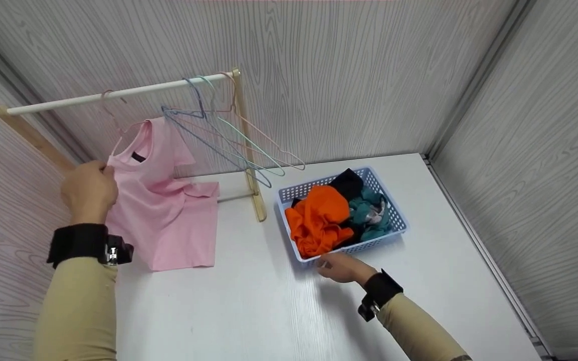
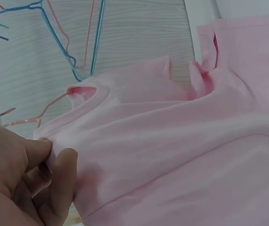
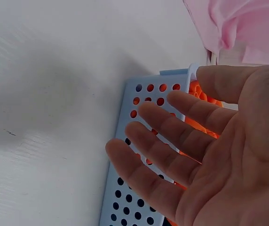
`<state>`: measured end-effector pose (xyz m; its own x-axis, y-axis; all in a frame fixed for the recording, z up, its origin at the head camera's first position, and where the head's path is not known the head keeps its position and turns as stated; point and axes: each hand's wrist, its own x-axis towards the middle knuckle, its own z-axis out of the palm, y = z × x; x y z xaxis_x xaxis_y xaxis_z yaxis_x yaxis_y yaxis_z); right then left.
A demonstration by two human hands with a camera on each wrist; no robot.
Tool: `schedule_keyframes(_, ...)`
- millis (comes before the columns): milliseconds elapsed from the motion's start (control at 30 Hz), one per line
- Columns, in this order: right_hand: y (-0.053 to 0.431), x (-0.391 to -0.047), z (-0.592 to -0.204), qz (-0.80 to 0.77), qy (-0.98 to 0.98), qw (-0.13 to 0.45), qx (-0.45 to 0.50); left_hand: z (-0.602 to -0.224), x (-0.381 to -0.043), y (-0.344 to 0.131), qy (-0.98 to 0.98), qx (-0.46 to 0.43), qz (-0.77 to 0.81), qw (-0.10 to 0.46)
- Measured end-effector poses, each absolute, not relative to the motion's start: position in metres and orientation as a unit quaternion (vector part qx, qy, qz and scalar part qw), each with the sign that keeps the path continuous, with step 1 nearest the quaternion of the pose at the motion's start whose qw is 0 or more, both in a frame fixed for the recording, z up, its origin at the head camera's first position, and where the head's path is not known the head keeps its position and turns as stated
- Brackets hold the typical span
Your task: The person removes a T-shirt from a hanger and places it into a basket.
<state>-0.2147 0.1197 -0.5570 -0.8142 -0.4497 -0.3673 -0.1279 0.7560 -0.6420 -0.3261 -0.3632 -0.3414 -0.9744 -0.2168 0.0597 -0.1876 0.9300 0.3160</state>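
A pink T-shirt (image 1: 168, 220) hangs from a pink hanger (image 1: 110, 108) on the rack's white rail, its lower part draped over the table. My left hand (image 1: 88, 190) pinches the shirt's shoulder between thumb and fingers; the left wrist view shows the fabric (image 2: 139, 136) spreading away from the fingertips. At the front edge of a light blue perforated basket (image 1: 399, 220) is my right hand (image 1: 341, 267). In the right wrist view its fingers are extended beside the basket wall (image 3: 125, 202), with nothing held. Whether they touch the wall I cannot tell.
Orange cloth (image 1: 321, 215), dark green cloth (image 1: 369, 210) and black cloth (image 1: 348, 183) lie in the basket. Several bare hangers, including a blue hanger (image 1: 208, 143), hang at the right end of the rail (image 1: 143, 90). A wooden post (image 1: 246, 135) stands between shirt and basket; panels enclose the white table (image 1: 248, 311).
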Motion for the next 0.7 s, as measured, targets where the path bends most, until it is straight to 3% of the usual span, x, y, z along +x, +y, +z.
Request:
schedule_keyframes(267, 0.122, -0.213, -0.561, -0.309, 0.900, 0.255, -0.174, -0.333, -0.322, -0.360, -0.980, 0.110, -0.155, 0.058)
schedule_keyframes(700, 0.118, -0.213, -0.560, -0.312, 0.896, 0.266, -0.170, -0.316, -0.302, -0.370, -0.964, 0.154, -0.171, 0.132)
